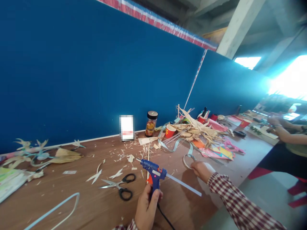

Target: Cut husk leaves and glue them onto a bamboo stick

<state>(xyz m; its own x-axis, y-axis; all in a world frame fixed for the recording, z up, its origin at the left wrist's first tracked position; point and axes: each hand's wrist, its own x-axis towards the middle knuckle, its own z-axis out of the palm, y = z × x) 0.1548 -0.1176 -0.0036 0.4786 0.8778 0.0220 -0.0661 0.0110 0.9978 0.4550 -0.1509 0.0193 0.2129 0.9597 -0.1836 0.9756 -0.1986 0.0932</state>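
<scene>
My left hand (147, 204) is closed around the handle of a blue glue gun (153, 169), its nozzle pointing to the upper left. A long translucent glue stick (184, 185) sticks out of its back, and a small red light glows on its side. My right hand (202, 171) has its fingers closed on the edge of a ring-shaped roll of pale ribbon (186, 162), with a light-blue strip running up from it. Black-handled scissors (125, 194) lie spread on the table, left of the glue gun. Thin shavings and cut husk pieces (95, 176) are scattered around them.
A lidded jar (151, 124) and a red paper cup (169, 131) stand near the blue partition (96, 70). Dried husks (203, 131) are heaped at right. Husk flowers (40, 151) lie at far left. A co-worker's arm (286, 132) reaches over the table's far right.
</scene>
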